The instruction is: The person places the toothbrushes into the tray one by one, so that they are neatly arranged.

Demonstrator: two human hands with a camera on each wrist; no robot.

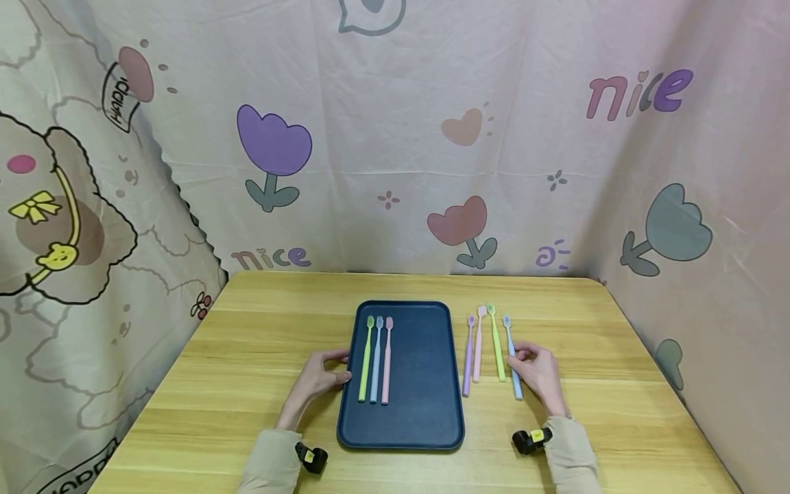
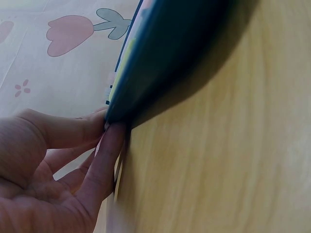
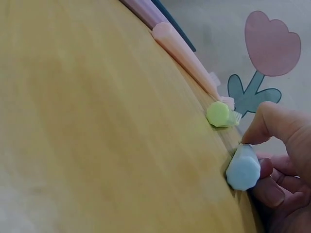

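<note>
My left hand (image 1: 321, 376) holds the left rim of a dark blue tray (image 1: 420, 418) with thumb and fingertips; the left wrist view shows the fingertips (image 2: 115, 133) meeting at its edge. On the tray's left side lie a green toothbrush (image 1: 365, 363), a blue toothbrush (image 1: 375, 363) and a pink toothbrush (image 1: 387, 363), side by side. Right of the tray, my right hand (image 1: 538, 370) pinches another blue toothbrush (image 1: 515, 377) by its handle, which lies on or very near the table. Its handle end (image 3: 244, 172) faces the right wrist camera.
Between the tray and my right hand lie a purple toothbrush (image 1: 468, 360), a second pink toothbrush (image 1: 478, 350) and a second green toothbrush (image 1: 496, 346) on the wooden table (image 1: 617, 384). A printed cloth (image 1: 382, 137) hangs behind the table and along its sides.
</note>
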